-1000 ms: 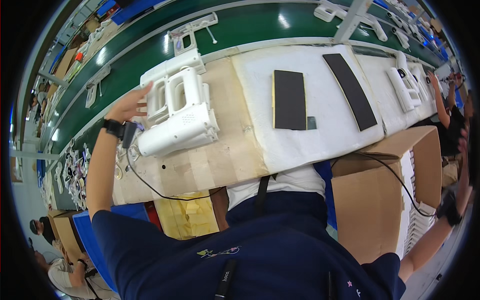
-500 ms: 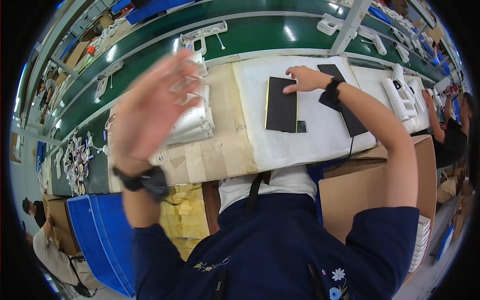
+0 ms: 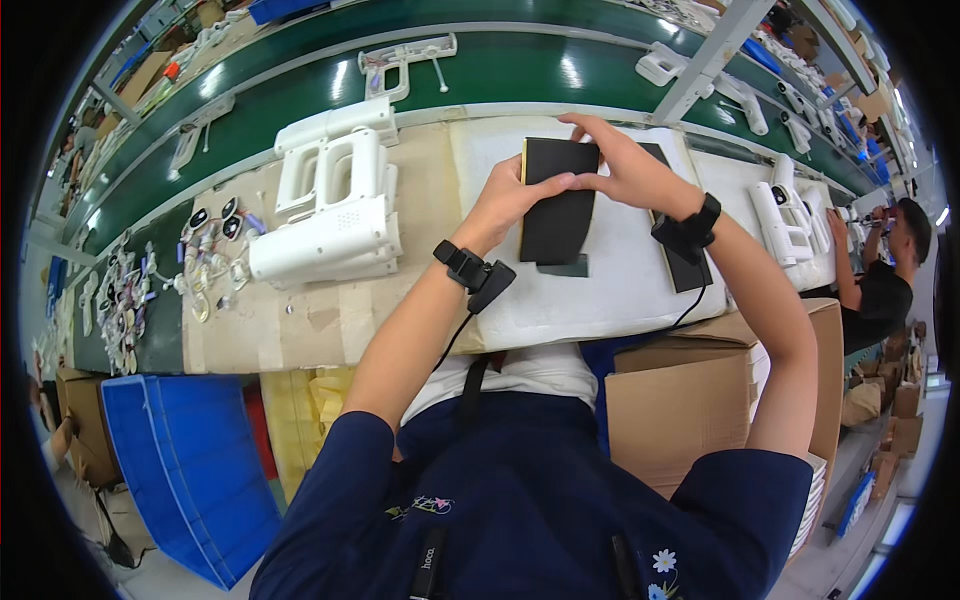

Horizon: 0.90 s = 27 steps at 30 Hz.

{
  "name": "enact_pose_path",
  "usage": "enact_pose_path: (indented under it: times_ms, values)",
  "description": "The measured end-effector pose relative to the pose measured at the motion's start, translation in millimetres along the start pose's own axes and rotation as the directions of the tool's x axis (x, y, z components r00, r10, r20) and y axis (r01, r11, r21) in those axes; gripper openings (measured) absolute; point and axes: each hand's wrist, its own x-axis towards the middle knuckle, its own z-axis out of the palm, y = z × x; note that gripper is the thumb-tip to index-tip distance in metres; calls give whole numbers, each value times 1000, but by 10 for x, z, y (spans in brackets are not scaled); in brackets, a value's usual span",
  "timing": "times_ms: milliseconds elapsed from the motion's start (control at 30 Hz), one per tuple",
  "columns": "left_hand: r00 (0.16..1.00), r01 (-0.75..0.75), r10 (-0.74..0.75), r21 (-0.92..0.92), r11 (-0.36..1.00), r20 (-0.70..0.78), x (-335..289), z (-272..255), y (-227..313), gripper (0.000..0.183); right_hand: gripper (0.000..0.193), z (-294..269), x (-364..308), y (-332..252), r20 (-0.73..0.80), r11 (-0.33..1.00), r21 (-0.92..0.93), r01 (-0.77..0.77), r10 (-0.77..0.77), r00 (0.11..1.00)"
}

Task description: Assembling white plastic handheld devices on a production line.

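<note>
A black rectangular sheet stack with a thin yellow edge lies on the white padded mat, its top sheet slightly bent. My left hand grips its left side, thumb across the top face. At the upper right edge, my right hand pinches it too, and the two thumb tips meet over it. A small dark piece shows below its lower edge. Another black strip-like stack lies to the right, partly hidden under my right wrist.
White plastic gun-shaped housings are stacked on the left, beside small wired parts. More white housings lie to the right, near a co-worker. Beyond runs a green conveyor. A cardboard box and blue bin stand below the bench.
My left hand has come down from its raised, blurred place over the white housings and now grips the black stack. My right hand stays at the stack, its thumb now meeting the left one.
</note>
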Motion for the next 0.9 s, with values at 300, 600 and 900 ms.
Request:
enact_pose_path:
  times_ms: [300, 600, 900]
  values:
    - [986, -137, 145, 101, 985, -82, 261, 6, -150, 31, 27, -237, 256, 155, 27, 998, 34, -61, 60, 998]
    - [995, -99, 99, -3, 995, 20, 744, -301, -339, 36, 35, -406, 1101, 696, 575, 898, 135, -419, 273, 771]
    - [995, -10, 6, -48, 999, -96, 927, -501, -581, 25, 34, -124, 1632, 1069, 683, 899, 106, -425, 245, 688]
